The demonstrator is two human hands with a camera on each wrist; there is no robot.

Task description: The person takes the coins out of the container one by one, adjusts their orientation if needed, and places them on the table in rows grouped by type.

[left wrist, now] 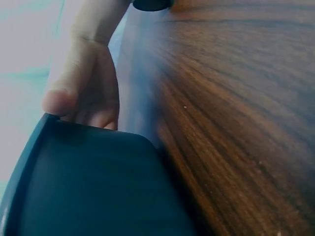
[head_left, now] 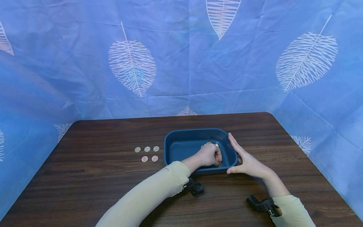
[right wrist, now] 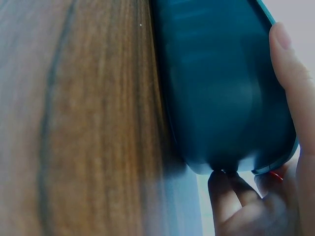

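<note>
Head view, tray: I am working at a dark blue tray sitting on the wooden table, just in front of me and a little right of centre.
Head view, left hand: my left hand is reaching over the near rim into the tray, its fingers curling round something small and shiny; I cannot tell what it is.
Head view, right hand: my right hand is lying flat against the tray's right outer wall, fingers straight, thumb touching the near right corner.
Head view, coins: five coins are lying on the table left of the tray, near it but apart, three in a back row and two in front.
Head view, room: a blue cloth with white leaf prints is hanging behind and beside the table.
Head view, arms: both my forearms are in pale yellow sleeves, a black strap at each wrist.
Left wrist view: the tray's dark wall is filling the lower left, fingers are showing above its rim, wood grain running to the right.
Right wrist view: my fingers are pressing straight along the tray's blue side, with blurred wood on the left.
</note>
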